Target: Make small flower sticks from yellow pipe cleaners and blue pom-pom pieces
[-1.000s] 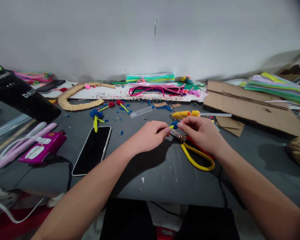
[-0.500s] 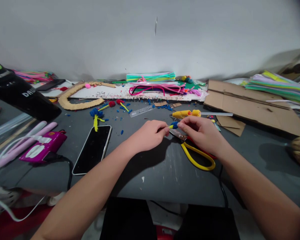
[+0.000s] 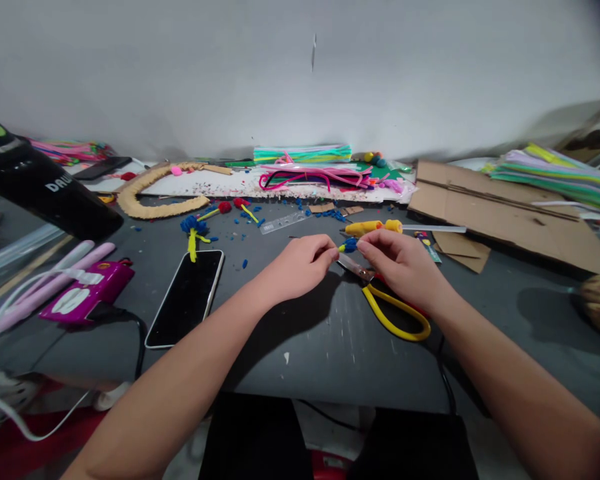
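Between my two hands is a small blue-and-yellow pipe-cleaner flower (image 3: 349, 245). My left hand (image 3: 310, 263) is closed, thumb and forefinger pinching its yellow end. At the blue end, the thumb and fingers of my right hand (image 3: 397, 260) are bent in a pinch. Scissors with yellow and red handles (image 3: 393, 327) lie on the table just beneath, their blades partly under the flower. Behind my right hand rests a yellow glue gun (image 3: 373, 228) with a white glue stick in it. A finished-looking blue flower with yellow stems (image 3: 193, 230) touches the top of the phone (image 3: 186, 300).
Blue fuzz scraps and a clear ruler (image 3: 284, 222) lie ahead. Bundled pipe cleaners (image 3: 303, 153) and cardboard (image 3: 510, 213) line the back. On the left are a black bottle (image 3: 43, 187), a purple device (image 3: 87, 293) with cables, and a tan curved strip (image 3: 135, 200).
Both hands have stayed in nearly the same place, still pinching the flower. It has tilted slightly, and its blue end shows a little more. Nothing else on the table has moved.
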`<control>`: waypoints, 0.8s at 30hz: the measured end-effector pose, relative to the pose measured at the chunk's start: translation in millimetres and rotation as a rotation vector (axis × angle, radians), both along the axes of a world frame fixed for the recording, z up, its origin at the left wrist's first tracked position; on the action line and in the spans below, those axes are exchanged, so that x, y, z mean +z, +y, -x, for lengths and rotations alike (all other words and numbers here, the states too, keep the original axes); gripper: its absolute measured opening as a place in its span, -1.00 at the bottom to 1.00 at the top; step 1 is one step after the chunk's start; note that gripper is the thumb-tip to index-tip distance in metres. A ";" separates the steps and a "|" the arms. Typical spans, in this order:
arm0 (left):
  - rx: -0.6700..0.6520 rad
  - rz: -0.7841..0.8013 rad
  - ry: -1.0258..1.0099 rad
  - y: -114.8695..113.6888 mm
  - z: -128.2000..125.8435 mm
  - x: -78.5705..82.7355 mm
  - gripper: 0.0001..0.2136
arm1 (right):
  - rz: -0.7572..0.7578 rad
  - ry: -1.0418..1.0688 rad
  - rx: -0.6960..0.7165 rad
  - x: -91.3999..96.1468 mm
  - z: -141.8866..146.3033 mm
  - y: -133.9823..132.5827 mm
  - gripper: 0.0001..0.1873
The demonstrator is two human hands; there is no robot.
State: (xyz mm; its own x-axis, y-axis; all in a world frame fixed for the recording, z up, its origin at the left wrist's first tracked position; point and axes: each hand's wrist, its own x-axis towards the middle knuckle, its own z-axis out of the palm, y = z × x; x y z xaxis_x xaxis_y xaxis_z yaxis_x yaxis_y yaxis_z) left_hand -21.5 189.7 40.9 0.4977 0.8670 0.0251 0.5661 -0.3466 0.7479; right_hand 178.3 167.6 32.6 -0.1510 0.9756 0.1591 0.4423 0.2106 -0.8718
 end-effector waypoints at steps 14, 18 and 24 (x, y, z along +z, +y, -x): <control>-0.006 -0.054 0.045 -1.2 -0.4 -1.0 -0.73 | 0.046 0.041 -0.017 -0.3 3.5 -0.1 -0.76; -0.001 -0.060 0.053 -0.8 0.0 -1.7 -0.72 | 0.054 0.036 -0.010 -3.1 3.4 -0.1 -0.73; -0.007 -0.070 0.053 -1.2 0.5 -2.6 -0.71 | 0.063 0.042 -0.010 -2.3 3.3 -0.6 -0.76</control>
State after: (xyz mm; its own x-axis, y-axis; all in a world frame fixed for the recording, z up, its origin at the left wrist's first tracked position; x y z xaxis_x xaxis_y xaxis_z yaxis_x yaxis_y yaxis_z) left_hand -22.0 188.5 38.3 0.5064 0.8603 0.0592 0.6017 -0.4016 0.6904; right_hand 175.0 167.0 30.3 -0.1362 0.9853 0.1035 0.4069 0.1509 -0.9009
